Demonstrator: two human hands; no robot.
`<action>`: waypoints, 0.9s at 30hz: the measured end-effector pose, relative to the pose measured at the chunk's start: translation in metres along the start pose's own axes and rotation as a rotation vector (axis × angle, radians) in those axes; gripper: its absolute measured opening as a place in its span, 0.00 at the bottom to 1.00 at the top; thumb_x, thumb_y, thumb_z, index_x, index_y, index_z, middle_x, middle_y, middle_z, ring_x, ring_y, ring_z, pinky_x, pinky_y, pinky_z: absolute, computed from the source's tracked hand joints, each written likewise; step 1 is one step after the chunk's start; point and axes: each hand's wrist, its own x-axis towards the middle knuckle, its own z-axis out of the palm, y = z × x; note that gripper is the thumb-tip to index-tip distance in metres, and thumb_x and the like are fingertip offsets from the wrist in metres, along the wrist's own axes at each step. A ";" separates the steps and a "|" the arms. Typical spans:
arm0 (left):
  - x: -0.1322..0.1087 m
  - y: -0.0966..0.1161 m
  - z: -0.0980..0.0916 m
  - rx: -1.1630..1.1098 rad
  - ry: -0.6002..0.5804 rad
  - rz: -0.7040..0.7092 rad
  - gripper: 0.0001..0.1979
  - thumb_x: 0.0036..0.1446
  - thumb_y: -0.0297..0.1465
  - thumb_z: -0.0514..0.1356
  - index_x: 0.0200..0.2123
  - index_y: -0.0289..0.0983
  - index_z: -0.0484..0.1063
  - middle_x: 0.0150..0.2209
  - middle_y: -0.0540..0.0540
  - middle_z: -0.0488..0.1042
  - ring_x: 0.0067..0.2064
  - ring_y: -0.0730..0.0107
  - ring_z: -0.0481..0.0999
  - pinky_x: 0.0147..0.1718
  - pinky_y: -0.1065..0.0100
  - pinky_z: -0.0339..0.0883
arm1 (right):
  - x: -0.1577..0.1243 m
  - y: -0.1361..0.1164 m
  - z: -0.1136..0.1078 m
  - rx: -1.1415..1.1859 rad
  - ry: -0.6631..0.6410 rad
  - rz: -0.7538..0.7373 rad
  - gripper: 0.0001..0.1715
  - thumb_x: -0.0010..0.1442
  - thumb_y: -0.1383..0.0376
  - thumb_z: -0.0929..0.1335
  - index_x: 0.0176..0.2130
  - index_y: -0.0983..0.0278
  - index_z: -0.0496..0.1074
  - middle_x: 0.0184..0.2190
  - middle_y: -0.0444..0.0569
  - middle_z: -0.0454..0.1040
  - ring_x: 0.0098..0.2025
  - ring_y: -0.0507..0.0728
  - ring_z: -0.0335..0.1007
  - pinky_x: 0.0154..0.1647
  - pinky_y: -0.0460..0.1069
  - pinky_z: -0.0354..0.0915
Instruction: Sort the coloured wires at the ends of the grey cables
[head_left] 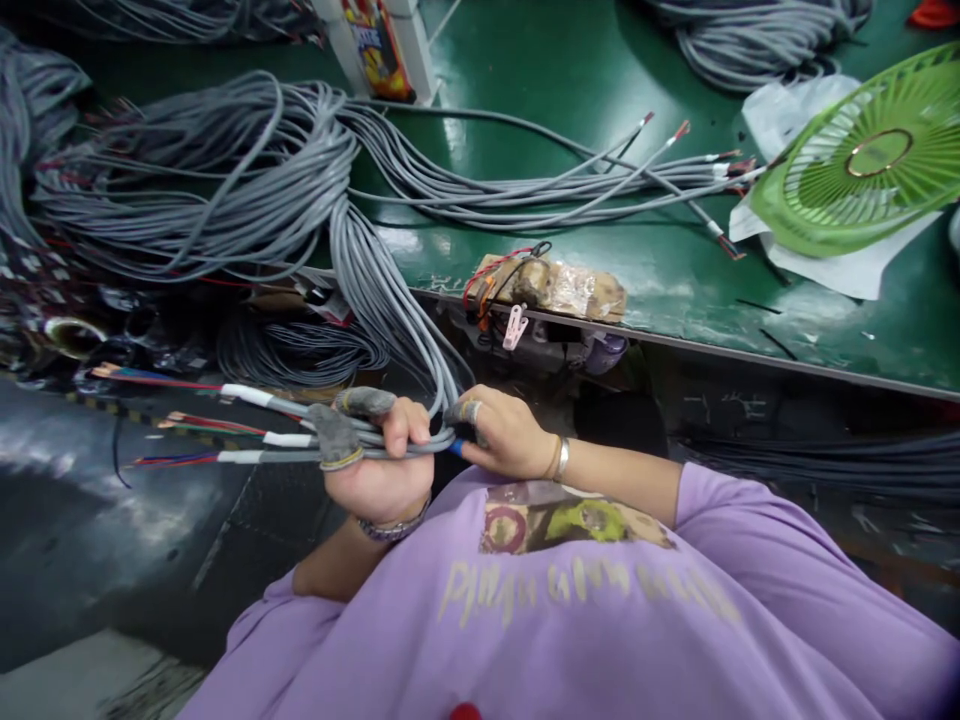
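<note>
My left hand (pixel 382 465) is wrapped round several grey cables (pixel 442 385), with grey fabric covers on its thumb and a finger. The cables' stripped ends (pixel 244 395) stick out to the left, showing white sleeves and red, blue and green wires with bare copper tips. Close beside it, my right hand (pixel 510 430) is closed on the same cables where they bend. It has a grey finger cover, and a small blue piece (pixel 456 446) shows at its fingertips; I cannot make out what that is. From the hands the cables run up to a large coil (pixel 225 190) on the bench.
The green bench (pixel 540 60) has its front edge just beyond my hands. On it are loose cable ends (pixel 720 175), a green fan (pixel 870 155), a taped block with a pink clip (pixel 515 327), a white box (pixel 424 60) and another coil (pixel 750 40). More cable hangs below.
</note>
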 end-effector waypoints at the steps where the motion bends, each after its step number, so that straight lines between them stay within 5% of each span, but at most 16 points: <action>1: 0.000 -0.001 -0.001 -0.007 0.000 0.000 0.27 0.57 0.55 0.57 0.24 0.38 0.74 0.12 0.55 0.53 0.16 0.76 0.60 0.20 0.70 0.57 | 0.000 0.000 0.001 -0.046 0.012 -0.019 0.09 0.59 0.65 0.66 0.42 0.63 0.67 0.39 0.55 0.73 0.38 0.58 0.67 0.38 0.52 0.65; 7: 0.002 -0.007 -0.012 0.046 -0.006 -0.005 0.21 0.55 0.51 0.61 0.28 0.38 0.76 0.14 0.55 0.63 0.19 0.72 0.69 0.23 0.69 0.66 | 0.002 -0.003 -0.007 -0.172 0.083 -0.115 0.11 0.57 0.71 0.63 0.42 0.65 0.69 0.40 0.54 0.74 0.39 0.57 0.67 0.38 0.51 0.63; 15: 0.011 0.010 -0.036 -0.150 -0.015 -0.125 0.18 0.58 0.45 0.61 0.25 0.35 0.72 0.12 0.56 0.52 0.15 0.77 0.59 0.20 0.71 0.61 | -0.001 0.000 -0.012 -0.145 0.020 -0.091 0.12 0.58 0.71 0.63 0.43 0.65 0.69 0.42 0.53 0.78 0.41 0.57 0.71 0.40 0.52 0.62; 20: 0.018 0.016 -0.046 -0.227 0.055 -0.160 0.17 0.60 0.41 0.57 0.24 0.36 0.68 0.13 0.56 0.52 0.16 0.77 0.59 0.21 0.72 0.61 | -0.002 0.001 -0.017 0.007 -0.005 0.069 0.12 0.55 0.72 0.63 0.39 0.64 0.70 0.39 0.52 0.79 0.39 0.57 0.73 0.43 0.53 0.64; 27: 0.037 0.041 -0.092 -0.435 0.092 -0.199 0.22 0.62 0.37 0.55 0.19 0.37 0.52 0.14 0.56 0.56 0.14 0.82 0.58 0.16 0.77 0.58 | -0.016 0.022 -0.031 0.383 0.229 0.425 0.11 0.64 0.68 0.62 0.42 0.63 0.73 0.36 0.50 0.79 0.38 0.54 0.75 0.42 0.50 0.69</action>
